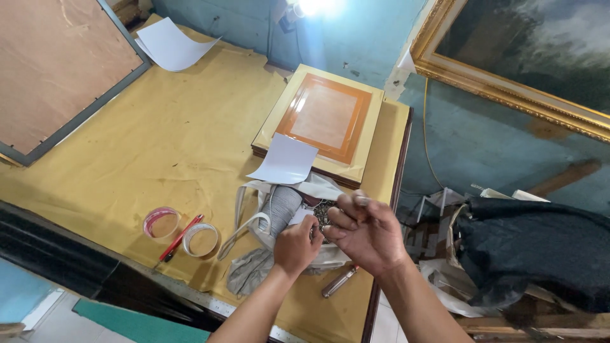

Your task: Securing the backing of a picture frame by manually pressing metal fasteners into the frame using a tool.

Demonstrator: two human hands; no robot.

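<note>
My left hand (pixel 297 246) and my right hand (pixel 364 233) meet over an open white cloth bag (pixel 273 219) near the table's right front edge. The fingers of both hands pinch together at something small between them; what it is I cannot make out. Inside the bag I see a grey roll (pixel 284 204) and a heap of small dark metal bits (pixel 323 215). A grey rag (pixel 249 270) lies under the bag's front.
A framed orange panel (pixel 324 117) lies behind the bag, a white card (pixel 286 160) on its corner. Two tape rolls (pixel 161 223) (pixel 201 239) and a red pen (pixel 182 236) lie left. A metal tube (pixel 338 281) lies by the edge. Dark cloth (pixel 540 251) is piled right of the table.
</note>
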